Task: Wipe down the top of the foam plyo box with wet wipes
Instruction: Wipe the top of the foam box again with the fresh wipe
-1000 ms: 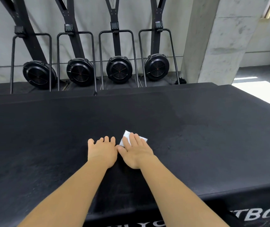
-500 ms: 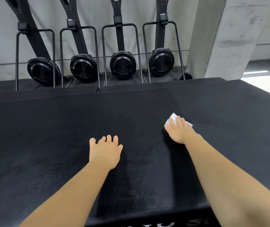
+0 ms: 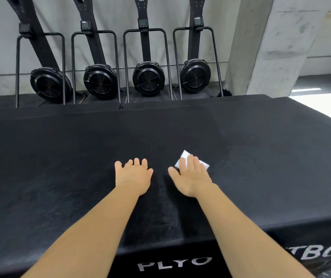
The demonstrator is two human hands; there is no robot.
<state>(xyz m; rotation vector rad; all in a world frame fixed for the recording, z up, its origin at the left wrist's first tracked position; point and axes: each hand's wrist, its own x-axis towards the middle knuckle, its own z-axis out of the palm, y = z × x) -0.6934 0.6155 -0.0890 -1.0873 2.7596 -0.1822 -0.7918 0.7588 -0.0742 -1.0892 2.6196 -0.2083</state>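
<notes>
The black foam plyo box (image 3: pixel 60 167) fills the lower view, with white "PLYO" lettering on its front face. My right hand (image 3: pixel 190 177) lies flat with straight fingers pressing a white wet wipe (image 3: pixel 184 157) onto the box top, right of the middle. Only the wipe's far corners show past my fingers. My left hand (image 3: pixel 133 177) rests flat on the box top beside it, fingers spread, holding nothing.
Several black ski machines (image 3: pixel 148 77) stand in a row against the grey wall behind the box. A concrete pillar (image 3: pixel 265 47) rises at the back right. A bright patch of floor (image 3: pixel 325 107) shows beyond the box's right edge.
My right hand swept the wipe out to the right half a second ago and has since slid it back toward the middle, near my left hand. The left hand stayed planted.
</notes>
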